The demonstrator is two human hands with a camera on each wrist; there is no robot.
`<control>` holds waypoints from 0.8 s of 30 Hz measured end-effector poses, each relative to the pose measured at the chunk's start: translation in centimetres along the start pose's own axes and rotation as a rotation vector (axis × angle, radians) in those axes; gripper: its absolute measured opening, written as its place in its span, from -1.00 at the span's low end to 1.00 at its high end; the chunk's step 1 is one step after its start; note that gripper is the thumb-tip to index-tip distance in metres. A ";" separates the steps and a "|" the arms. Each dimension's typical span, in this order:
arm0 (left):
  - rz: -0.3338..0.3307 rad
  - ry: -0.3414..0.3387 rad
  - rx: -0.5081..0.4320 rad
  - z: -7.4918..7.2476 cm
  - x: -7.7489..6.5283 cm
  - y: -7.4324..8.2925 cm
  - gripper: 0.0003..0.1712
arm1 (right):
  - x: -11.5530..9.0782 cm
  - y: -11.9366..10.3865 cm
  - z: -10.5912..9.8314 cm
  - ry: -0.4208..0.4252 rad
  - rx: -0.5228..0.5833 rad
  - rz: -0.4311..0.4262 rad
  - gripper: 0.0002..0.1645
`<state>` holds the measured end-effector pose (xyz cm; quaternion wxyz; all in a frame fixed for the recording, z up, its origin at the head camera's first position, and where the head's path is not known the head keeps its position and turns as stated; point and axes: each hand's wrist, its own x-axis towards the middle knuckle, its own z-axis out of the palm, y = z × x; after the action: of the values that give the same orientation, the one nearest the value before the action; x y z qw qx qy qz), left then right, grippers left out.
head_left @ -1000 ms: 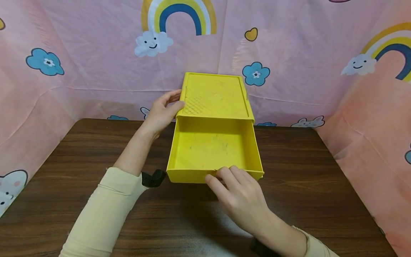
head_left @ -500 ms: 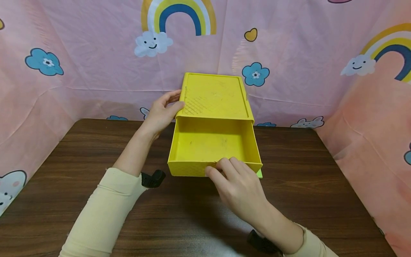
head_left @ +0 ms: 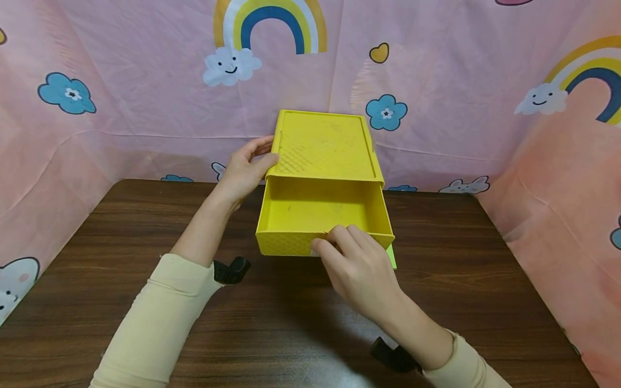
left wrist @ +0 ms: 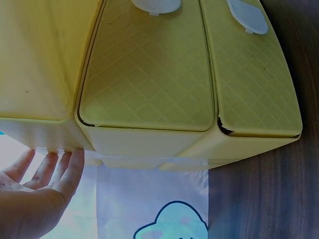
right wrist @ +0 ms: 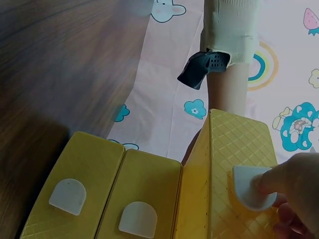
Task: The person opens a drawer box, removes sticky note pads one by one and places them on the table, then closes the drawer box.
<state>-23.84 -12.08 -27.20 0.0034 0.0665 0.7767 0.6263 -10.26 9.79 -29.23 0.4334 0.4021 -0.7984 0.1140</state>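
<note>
A yellow drawer cabinet stands against the back cloth, its top drawer pulled partway out with no contents visible inside. My left hand braces the cabinet's left side, thumb near the top edge; in the left wrist view its extended fingers touch the side wall. At the drawer's front, my right hand has its fingers curled over the upper rim. The right wrist view has its thumb on the white drawer handle, so the hand pinches the front there.
Two lower drawers with white handles are closed below the top one. A light green edge shows under the open drawer's right corner. The dark wooden table is bordered by a pink patterned cloth.
The top drawer has slid inward toward the cabinet, my right hand moving away from me with it. More of the green edge now shows. My left hand has stayed in place.
</note>
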 end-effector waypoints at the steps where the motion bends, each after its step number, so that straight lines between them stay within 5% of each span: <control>1: -0.001 0.000 0.000 0.0 0.0 0.0 -0.40 | 0.0 0.1 0.1 -0.006 0.001 0.004 -0.83; 24: 0.019 -0.017 0.000 -0.1 0.0 -0.1 -0.39 | 0.7 1.7 1.2 -0.062 0.019 0.060 -0.87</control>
<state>-23.89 -12.20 -27.28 0.0038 0.0792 0.7760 0.6257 -12.48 9.86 -29.10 0.4012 0.3855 -0.8219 0.1220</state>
